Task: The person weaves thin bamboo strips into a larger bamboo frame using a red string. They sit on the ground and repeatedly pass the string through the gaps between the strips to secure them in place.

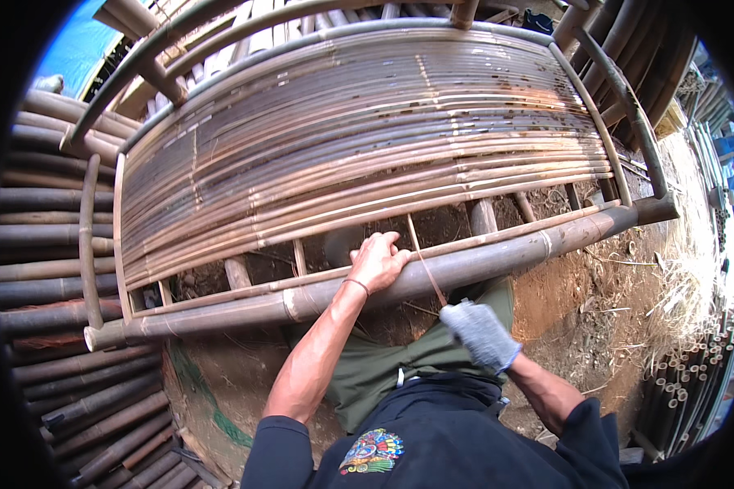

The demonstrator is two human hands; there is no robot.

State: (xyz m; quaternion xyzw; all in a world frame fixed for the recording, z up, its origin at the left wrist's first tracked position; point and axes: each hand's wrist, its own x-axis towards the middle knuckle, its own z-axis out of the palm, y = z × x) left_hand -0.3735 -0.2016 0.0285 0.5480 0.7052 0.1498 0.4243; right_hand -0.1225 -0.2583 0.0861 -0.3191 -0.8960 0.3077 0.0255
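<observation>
A bamboo bench (220,175) lies before me, its seat made of long, thin slats. Along its near side runs a thick bamboo pole (497,258), with a narrow strip along its inner edge. Bare, with a thin band at the wrist, my left hand (379,262) rests on this pole around the middle, its fingers bent over the narrow strip. My right hand (481,332) wears a grey glove and is closed on a thin brown cord-like strip (432,281). That strip runs taut from the glove up over the pole toward the nearest slats. The gloved fingertips are partly hidden.
Cross supports (483,217) show in the gap between slats and front pole. Curved bamboo armrests (90,244) rise at both ends. Stacked bamboo poles (98,407) lie at left. Pale shavings (681,285) and upright bundled bamboo (693,375) are at right.
</observation>
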